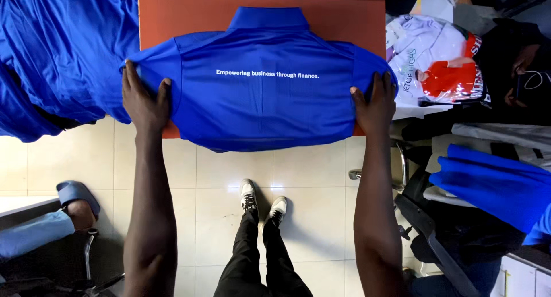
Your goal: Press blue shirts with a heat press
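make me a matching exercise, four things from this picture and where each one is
Things:
1. left hand
2. right hand
3. folded blue shirt
4. loose blue cloth

Places:
A. left of the board, hanging over its side
B. on the shirt's right sleeve edge
C. flat on the orange board, collar away from the person
D. on the shirt's left sleeve edge

Pairs: 1-D, 2-B, 3-C, 4-A

Two hands (pixel 144 101) (pixel 376 104), one folded blue shirt (pixel 264 84)
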